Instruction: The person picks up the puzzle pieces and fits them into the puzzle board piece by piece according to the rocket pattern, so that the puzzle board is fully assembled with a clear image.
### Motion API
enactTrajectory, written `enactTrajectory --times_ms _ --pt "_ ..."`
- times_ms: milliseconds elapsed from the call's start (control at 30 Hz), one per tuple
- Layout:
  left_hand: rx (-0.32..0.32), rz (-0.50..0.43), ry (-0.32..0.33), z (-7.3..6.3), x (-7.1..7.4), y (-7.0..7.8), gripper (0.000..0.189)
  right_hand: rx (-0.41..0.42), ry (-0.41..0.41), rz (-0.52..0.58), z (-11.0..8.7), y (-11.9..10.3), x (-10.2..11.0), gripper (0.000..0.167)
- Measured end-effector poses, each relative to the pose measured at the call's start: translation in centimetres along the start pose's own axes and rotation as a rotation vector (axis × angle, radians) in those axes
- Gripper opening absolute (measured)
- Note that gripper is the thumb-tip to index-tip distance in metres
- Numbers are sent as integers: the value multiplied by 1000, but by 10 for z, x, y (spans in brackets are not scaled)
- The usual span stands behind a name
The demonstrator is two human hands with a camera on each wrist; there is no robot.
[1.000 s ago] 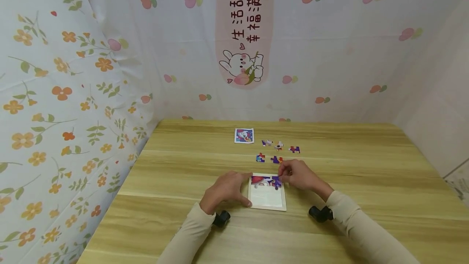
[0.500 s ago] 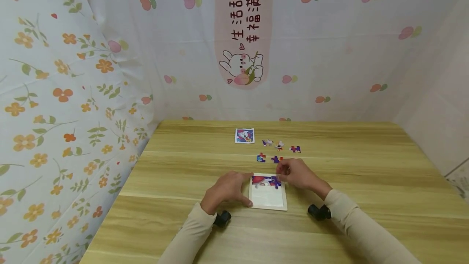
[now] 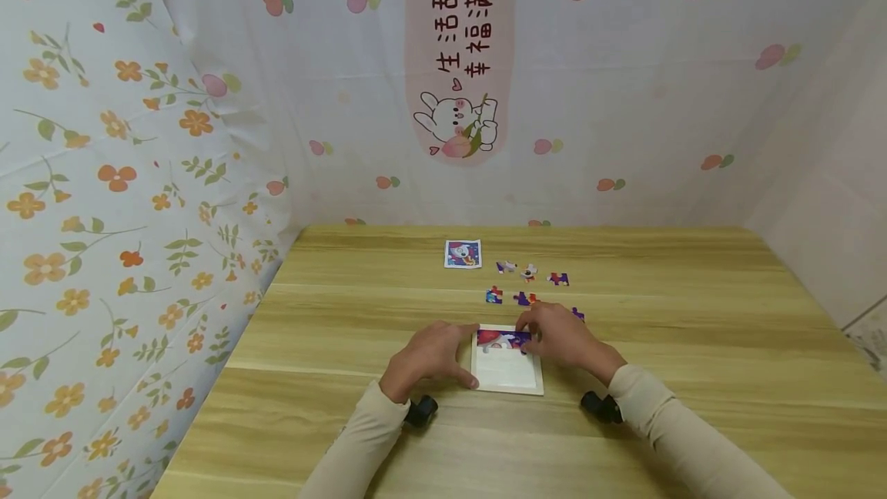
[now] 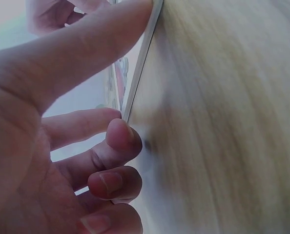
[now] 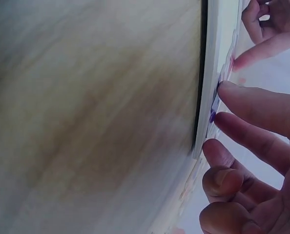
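- Puzzle tray [image 3: 508, 372] lies flat on the counter [image 3: 346, 314] in the head view, a row of joined pieces [image 3: 495, 340] along its far edge and the pale base bare below.
- From the head, too, I see the left hand [image 3: 431, 356] at the tray's left side, thumb and forefinger spread wide apart at its two corners; the right hand [image 3: 564, 337] covers the far right corner, hiding what it touches.
- Only the head view gives the whole layout: six loose pieces [image 3: 494, 296] beyond the tray, one just past the right hand's knuckles, and a small picture card [image 3: 462, 254] to their left.
- Left wrist view: the tray's rim shows edge-on, thumb near one end and forefinger at the other; the remaining fingers, tucked out of sight from above, are bent.
- Right wrist view: thumb and forefinger pinch a purple piece [image 5: 213, 117] at the tray's rim, a detail the head view hides; the other fingers bend beside the corner, and the left hand appears beyond.
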State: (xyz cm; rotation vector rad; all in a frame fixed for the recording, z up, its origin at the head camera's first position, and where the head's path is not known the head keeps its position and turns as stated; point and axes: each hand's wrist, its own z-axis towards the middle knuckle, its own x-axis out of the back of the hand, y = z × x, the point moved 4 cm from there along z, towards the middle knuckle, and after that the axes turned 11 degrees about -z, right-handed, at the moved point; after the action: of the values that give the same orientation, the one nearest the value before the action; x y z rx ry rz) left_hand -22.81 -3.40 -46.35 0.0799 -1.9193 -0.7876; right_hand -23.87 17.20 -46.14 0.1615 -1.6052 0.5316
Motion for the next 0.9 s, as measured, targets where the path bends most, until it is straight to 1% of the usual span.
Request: enactTrajectory --times_ms 267,500,900 --pt "20 -18 -7 -1 0 0 91 -2 -5 -47 -4 -4 2 27" --pt "11 -26 -10 -1 2 1 91 38 32 -123 -6 -7 4 25" --pt "16 -20 -11 1 1 2 90 40 11 -113 -5 -4 2 27"
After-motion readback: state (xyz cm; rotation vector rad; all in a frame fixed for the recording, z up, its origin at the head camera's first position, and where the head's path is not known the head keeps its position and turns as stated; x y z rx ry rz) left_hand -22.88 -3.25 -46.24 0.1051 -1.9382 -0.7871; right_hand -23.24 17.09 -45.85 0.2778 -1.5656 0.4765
